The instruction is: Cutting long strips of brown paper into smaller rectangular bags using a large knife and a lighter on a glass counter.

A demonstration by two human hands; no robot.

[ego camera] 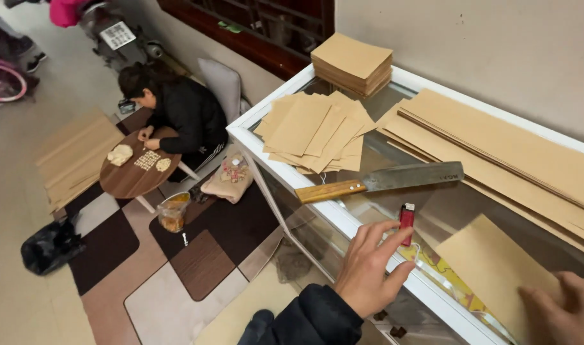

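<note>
My left hand point(368, 265) hovers over the front edge of a glass display counter point(285, 169), fingers apart, its fingertips just short of a small red lighter point(406, 218) lying on the glass. My right hand point(563, 306) presses flat on a brown paper sheet point(490, 268) at the bottom right. A large cleaver point(394, 179) with a wooden handle lies on the glass beyond the lighter, blade pointing right.
Fanned brown paper sheets point(314, 131), a neat stack point(353, 64) and long brown strips point(503, 150) cover the counter. Below left, another person point(177, 112) sits at a round low table point(135, 172) with small pieces on it. A black bag point(49, 246) and parked scooter point(113, 32) lie farther left.
</note>
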